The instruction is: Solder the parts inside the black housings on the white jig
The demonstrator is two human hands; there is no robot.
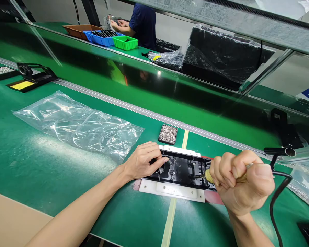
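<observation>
A long black plastic housing (181,169) with ribs and posts lies in a fixture with white side blocks (170,190). Over its left end rests my left hand (145,161), fingers curled in and thumb stretched onto the plastic; what those fingers may hold is hidden. My right hand (243,178) is wrapped round the yellow handle of a soldering iron (208,175), whose thin metal tip points left, down at the housing's right half. Just behind the fixture sits a small black tray (168,134) full of tiny metal pieces.
A clear plastic bag (84,123) lies to the left. Beyond it stand an iron stand with a yellow sponge (22,85) and another tray of pieces (1,72). A black cord (273,206) hangs at right. Across the partition, a person (144,25) works near a green bin (125,42).
</observation>
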